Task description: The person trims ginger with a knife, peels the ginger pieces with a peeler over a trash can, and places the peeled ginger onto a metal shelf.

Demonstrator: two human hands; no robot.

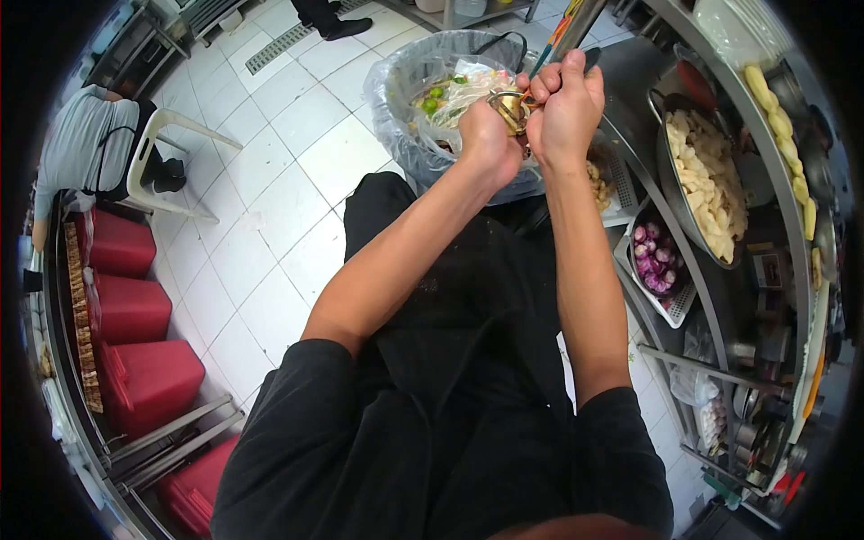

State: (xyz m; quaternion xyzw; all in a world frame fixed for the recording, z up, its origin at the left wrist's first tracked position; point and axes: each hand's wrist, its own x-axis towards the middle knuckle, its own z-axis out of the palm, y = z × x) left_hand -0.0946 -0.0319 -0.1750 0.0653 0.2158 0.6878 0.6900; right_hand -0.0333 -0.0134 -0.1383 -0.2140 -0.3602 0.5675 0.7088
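Observation:
My left hand [487, 142] is closed round a shiny, brass-coloured piece [509, 110], whose exact kind I cannot make out. Close against it, my right hand [569, 115] is also closed. A dark handle end [591, 59] sticks out above my right fist; the rest of that tool is mostly hidden. Both hands are over the near right side of a bin lined with a clear plastic bag [389, 112]. Inside the bin lie pale stringy scraps [463, 94] and green round pieces [431, 102]. Coloured cords [560, 40] show just behind my right hand.
At right, a metal rack [681, 216] holds a large pan of pale peeled pieces [706, 180] and a white basket [677, 311] of purple shallots [654, 256]. Red bins [148, 382] line the left. A person [90, 144] sits on a white chair [148, 148]; another person's shoe [348, 29] is ahead.

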